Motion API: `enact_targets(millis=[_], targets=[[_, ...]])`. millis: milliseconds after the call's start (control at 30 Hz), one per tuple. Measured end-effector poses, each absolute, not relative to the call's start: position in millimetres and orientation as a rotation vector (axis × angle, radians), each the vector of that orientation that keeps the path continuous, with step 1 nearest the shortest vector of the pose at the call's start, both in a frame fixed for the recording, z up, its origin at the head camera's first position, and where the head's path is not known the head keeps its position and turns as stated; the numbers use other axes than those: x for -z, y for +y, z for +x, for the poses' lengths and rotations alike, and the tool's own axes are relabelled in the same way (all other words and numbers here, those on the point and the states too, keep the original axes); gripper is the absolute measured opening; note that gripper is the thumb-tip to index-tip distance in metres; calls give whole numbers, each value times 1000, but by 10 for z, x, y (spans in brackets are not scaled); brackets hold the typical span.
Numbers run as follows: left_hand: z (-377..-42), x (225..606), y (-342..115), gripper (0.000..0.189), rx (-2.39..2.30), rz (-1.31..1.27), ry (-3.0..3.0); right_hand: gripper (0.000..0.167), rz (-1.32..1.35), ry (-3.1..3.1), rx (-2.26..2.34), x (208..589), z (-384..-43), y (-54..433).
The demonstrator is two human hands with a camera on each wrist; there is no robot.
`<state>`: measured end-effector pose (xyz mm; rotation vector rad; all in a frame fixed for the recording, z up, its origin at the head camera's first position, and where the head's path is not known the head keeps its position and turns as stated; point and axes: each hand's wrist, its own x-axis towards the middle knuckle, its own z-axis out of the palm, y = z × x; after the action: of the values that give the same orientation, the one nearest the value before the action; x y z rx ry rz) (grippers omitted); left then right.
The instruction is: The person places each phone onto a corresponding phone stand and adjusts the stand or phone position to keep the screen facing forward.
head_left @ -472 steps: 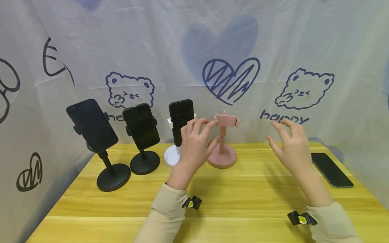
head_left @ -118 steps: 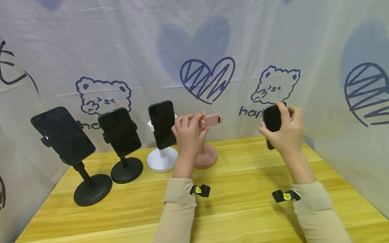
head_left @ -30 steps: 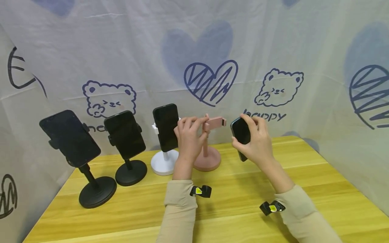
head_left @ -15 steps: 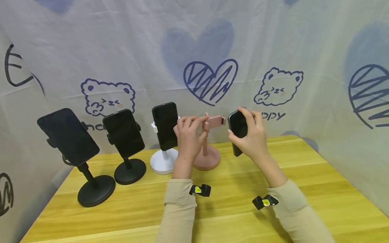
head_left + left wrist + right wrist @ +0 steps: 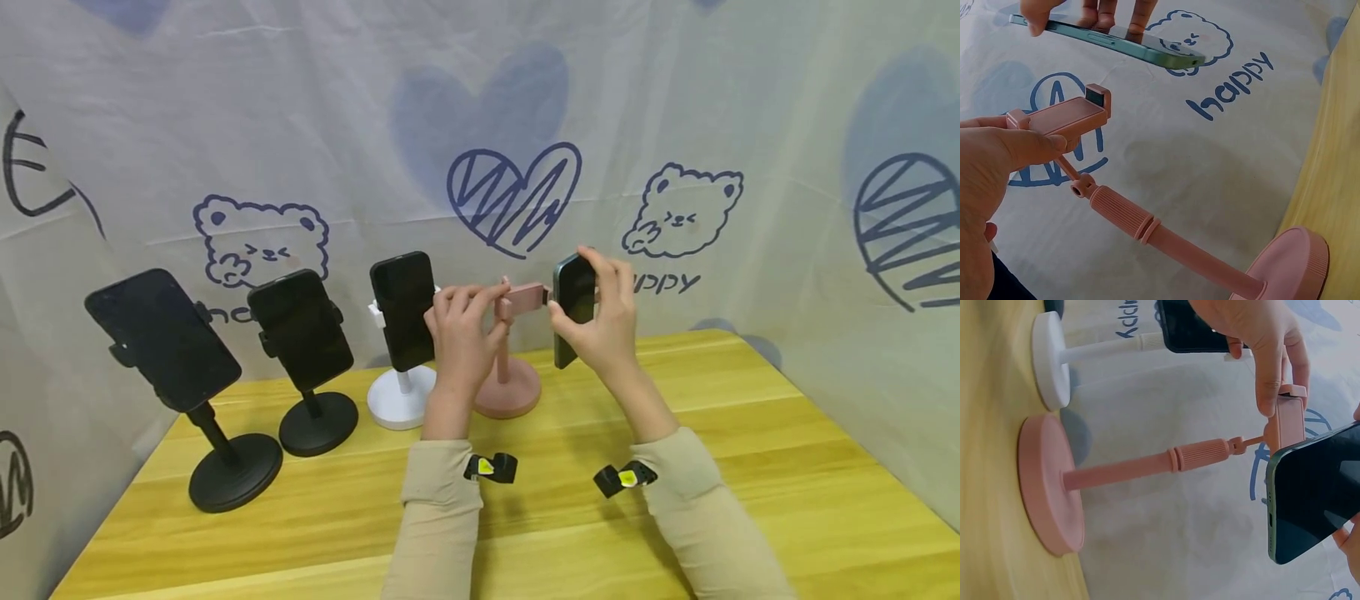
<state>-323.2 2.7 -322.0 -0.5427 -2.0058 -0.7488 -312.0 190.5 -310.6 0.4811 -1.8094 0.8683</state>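
My left hand (image 5: 461, 342) grips the clamp head (image 5: 1066, 117) of a pink phone stand (image 5: 508, 396), thumb on one side and fingers behind. The clamp lies sideways, with a dark pad inside its outer end and no phone in it. Just right of it, my right hand (image 5: 607, 325) holds a smartphone (image 5: 573, 296) by its edges, off the table. In the left wrist view the phone's green side edge (image 5: 1116, 44) is a gap away from the clamp. The right wrist view has the dark screen (image 5: 1313, 487) partly covering the clamp.
Left of my hands stand a white phone stand (image 5: 401, 400) and two black ones, the nearer (image 5: 236, 472) and the farther (image 5: 318, 425), each bearing a dark-screened phone. A printed cloth (image 5: 360, 125) hangs behind the wooden table (image 5: 697, 500).
The phone, earlier flat on the table at right, is now in my right hand. Over the last second it has moved left and turned more edge-on beside the clamp. My left hand stays on the clamp.
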Motion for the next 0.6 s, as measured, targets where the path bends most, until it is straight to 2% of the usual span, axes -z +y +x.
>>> enact_targets(millis=[600], targets=[[-3237,3224,19,32,759,-549,-2028,67,475,-1580,-947,2972,-3254,1708]])
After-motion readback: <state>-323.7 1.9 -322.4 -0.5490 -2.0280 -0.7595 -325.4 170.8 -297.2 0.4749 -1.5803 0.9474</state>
